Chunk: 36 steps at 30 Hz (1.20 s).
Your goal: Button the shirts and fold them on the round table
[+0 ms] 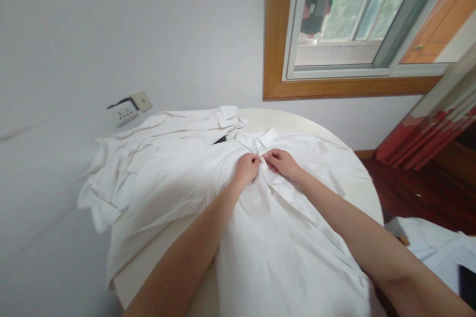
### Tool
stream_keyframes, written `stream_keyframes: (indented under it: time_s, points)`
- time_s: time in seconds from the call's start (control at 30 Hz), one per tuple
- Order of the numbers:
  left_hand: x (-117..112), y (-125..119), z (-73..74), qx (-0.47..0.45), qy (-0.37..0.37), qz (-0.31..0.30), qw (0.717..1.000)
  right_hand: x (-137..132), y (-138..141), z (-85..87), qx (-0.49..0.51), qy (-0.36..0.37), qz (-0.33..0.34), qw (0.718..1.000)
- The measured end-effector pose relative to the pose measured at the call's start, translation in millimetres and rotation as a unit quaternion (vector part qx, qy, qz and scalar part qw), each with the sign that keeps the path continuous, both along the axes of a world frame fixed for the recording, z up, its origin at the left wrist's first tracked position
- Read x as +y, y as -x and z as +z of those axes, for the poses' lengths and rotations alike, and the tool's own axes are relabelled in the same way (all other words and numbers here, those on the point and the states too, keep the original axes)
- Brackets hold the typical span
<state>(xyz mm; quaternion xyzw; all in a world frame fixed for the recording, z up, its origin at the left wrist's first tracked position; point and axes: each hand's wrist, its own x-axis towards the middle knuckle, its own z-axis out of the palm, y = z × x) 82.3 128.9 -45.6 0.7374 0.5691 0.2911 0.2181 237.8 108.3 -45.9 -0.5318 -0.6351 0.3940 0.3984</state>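
A white shirt (260,242) lies spread out in front of me, its collar (266,136) at the far end and its lower part hanging toward me. Just below the collar, my left hand (247,168) pinches the front edge of the cloth. Close beside it, my right hand (280,163) grips the same front placket between thumb and fingers. Whether a button sits between the fingertips is too small to tell. To the left, more white clothing (159,158) lies in a crumpled layer, with a small dark striped patch (220,139) showing at its edge.
The garments rest on a round cream table (357,198) against the wall. A wall socket (124,113) is at the back left, and a wood-framed window (273,59) at the back right. A red and beige curtain (420,133) hangs on the right, above papers (442,252) lower down.
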Motion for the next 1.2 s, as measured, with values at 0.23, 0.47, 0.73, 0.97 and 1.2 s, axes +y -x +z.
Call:
stream_keyframes:
  time_s: [0.23, 0.47, 0.73, 0.97, 1.2]
  points:
    - [-1, 1, -1.7, 0.002, -0.029, -0.025, 0.999, -5, 10, 8.8, -0.296, -0.126, -0.034, 0.946]
    - [-6, 2, 1.0, 0.064, -0.082, -0.044, 0.994, -4, 10, 5.5, -0.343, -0.152, -0.022, 0.927]
    - [-9, 0, 3.6, 0.102, -0.084, -0.057, 0.99, 0, 8, 4.1, -0.312, -0.138, -0.031, 0.94]
    - [-7, 3, 3.8, 0.067, -0.053, -0.052, 0.995, 2, 6, 3.9, -0.264, -0.125, -0.027, 0.956]
    - [3, 6, -5.9, -0.061, 0.021, -0.055, 0.996, 4, 4, 5.4, -0.165, -0.071, -0.002, 0.984]
